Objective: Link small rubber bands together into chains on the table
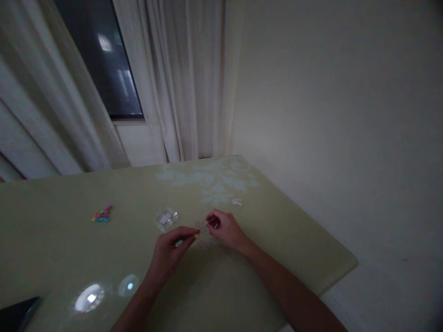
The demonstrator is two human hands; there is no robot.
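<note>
Near the middle of the table, my left hand (173, 246) pinches a small yellowish, see-through piece (197, 236) between thumb and fingers. My right hand (224, 227) faces it from the right, its thumb and fingertips pinched together by the same spot; what they grip is too small to make out. Between the two hands are tiny clear pieces (203, 228), partly hidden by fingertips. Just beyond my left hand lies a clear plastic box (166, 218) with a pale patch inside it.
A small pile of brightly coloured pieces (102, 214) lies to the left. Small white pieces (237, 202) are beyond my right hand. A dark flat object (19, 313) sits at the lower left. The glossy green table (277, 230) meets a wall on the right; curtains (194, 83) hang behind.
</note>
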